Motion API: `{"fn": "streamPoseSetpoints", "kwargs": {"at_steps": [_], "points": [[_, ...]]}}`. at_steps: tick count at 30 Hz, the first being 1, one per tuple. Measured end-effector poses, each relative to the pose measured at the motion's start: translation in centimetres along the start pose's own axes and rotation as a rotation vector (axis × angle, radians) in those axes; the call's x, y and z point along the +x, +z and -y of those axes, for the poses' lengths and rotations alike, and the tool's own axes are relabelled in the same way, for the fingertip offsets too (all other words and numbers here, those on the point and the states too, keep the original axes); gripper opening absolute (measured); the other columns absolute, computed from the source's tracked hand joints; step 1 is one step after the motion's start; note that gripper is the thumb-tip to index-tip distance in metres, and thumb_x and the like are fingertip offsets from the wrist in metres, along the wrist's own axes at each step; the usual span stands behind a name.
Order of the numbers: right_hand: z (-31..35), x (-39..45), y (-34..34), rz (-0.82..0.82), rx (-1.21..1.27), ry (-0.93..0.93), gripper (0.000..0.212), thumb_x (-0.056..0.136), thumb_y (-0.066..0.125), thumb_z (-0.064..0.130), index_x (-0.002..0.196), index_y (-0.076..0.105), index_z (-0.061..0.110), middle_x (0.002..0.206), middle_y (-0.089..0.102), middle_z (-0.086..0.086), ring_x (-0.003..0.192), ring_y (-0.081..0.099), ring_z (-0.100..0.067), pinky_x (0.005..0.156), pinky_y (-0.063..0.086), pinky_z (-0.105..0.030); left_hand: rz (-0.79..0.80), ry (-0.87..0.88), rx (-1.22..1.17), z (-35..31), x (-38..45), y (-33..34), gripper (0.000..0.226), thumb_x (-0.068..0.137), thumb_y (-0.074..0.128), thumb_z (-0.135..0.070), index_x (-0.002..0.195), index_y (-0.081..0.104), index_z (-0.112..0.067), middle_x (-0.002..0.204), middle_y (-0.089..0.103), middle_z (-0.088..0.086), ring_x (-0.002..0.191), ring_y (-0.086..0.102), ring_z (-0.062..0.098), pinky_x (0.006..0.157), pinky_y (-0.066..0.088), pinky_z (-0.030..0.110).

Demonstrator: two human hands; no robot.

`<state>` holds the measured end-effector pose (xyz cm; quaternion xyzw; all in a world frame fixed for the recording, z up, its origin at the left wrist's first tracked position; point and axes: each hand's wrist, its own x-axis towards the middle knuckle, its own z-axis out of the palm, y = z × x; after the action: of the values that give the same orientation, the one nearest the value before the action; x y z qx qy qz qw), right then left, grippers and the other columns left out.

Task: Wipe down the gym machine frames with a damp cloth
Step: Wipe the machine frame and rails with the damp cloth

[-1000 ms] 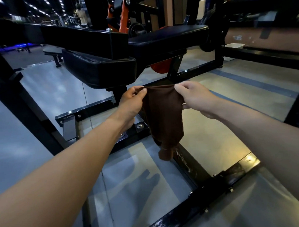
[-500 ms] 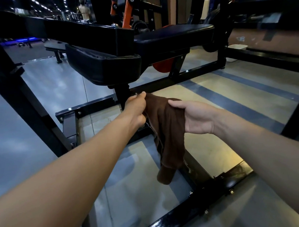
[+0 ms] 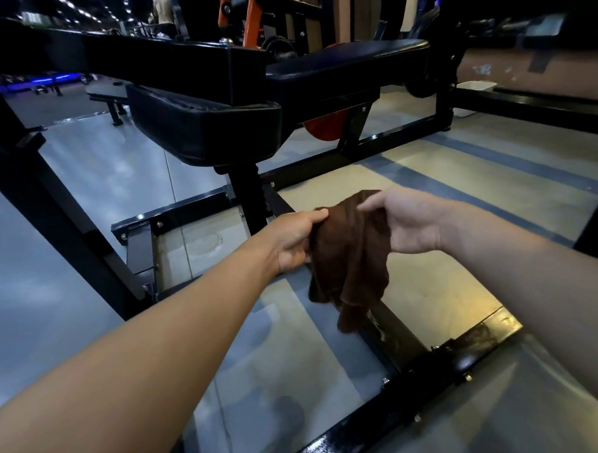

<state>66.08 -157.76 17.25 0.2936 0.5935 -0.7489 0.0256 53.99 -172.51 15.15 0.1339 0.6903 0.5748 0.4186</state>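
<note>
Here, on your left, a black upright [image 3: 43, 203] of the machine frame slants down to the grey floor [image 3: 93, 173], and beside it a bolted base plate [image 3: 139, 247] sits flat. Your left hand [image 3: 293, 242] pinches the near-left edge of the brown cloth [image 3: 350, 255], thumb on top and fingers curled beneath it. The cloth is dark brown, soft and bunched, folded over itself; it hangs in the air between your two hands, its lower end drooping in a loose tail just above the black floor rail [image 3: 395, 338]. Whether it is damp you cannot tell in this dim light, though the rail below it perhaps shows a wet sheen. Above and behind stands the black padded seat [image 3: 204, 127] on its post [image 3: 248, 197], with a longer pad [image 3: 348, 61] further back. Your right hand [image 3: 410, 223] holds the cloth's top right edge, fingers bent down over the fold and the thumb hidden behind it.
</note>
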Motion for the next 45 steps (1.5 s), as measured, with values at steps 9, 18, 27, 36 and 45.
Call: {"fn": "streamPoseSetpoints", "kwargs": {"at_steps": [9,18,27,36,45], "points": [[-1.1,1.2,-1.0,-0.426,-0.148,-0.147,0.018,0.100,0.067,0.017,0.117,0.062,0.013,0.108,0.068,-0.006,0.090,0.068,-0.016,0.062,0.056,-0.024,-0.209,0.168,-0.001,0.1,0.9,-1.2,0.020,0.106,0.054,-0.021,0.110,0.069,-0.009,0.085,0.070,0.004,0.070,0.066,0.014,0.057,0.051,0.022],[-1.3,2.2,-0.5,-0.564,-0.273,-0.382,0.022,0.104,0.061,0.030,0.124,0.065,0.021,0.117,0.064,-0.002,0.114,0.062,-0.023,0.093,0.056,-0.038,-0.446,0.237,0.106,0.3,2.4,-1.4,0.021,0.096,0.069,-0.025,0.113,0.066,-0.013,0.109,0.066,0.005,0.098,0.063,0.019,0.081,0.051,0.031],[-0.7,1.1,-0.3,-0.192,0.049,-0.233,0.037,0.109,0.041,0.005,0.137,0.059,0.022,0.119,0.072,-0.006,0.106,0.072,-0.023,0.080,0.057,-0.039,-0.286,0.133,-0.300,-0.2,1.5,-1.8,0.024,0.104,0.050,-0.006,0.122,0.064,-0.015,0.107,0.067,0.013,0.084,0.067,0.021,0.068,0.057,0.032],[0.0,1.1,1.2,-0.103,0.143,-0.169,0.042,0.107,0.052,0.011,0.148,0.051,0.015,0.124,0.063,-0.007,0.107,0.062,-0.023,0.090,0.056,-0.045,-0.088,0.095,-0.386,-0.4,0.3,-0.7,0.035,0.108,0.037,-0.004,0.136,0.055,-0.014,0.093,0.066,0.009,0.073,0.066,0.018,0.055,0.058,0.025],[0.4,0.6,0.5,-0.159,0.273,-0.263,0.043,0.112,0.035,0.009,0.150,0.049,0.021,0.133,0.061,-0.007,0.097,0.070,-0.021,0.059,0.062,-0.031,-0.090,-0.066,-0.247,0.8,0.5,-0.8,0.020,0.107,0.047,-0.024,0.110,0.057,-0.007,0.079,0.068,0.006,0.071,0.064,0.016,0.056,0.056,0.026]]}}
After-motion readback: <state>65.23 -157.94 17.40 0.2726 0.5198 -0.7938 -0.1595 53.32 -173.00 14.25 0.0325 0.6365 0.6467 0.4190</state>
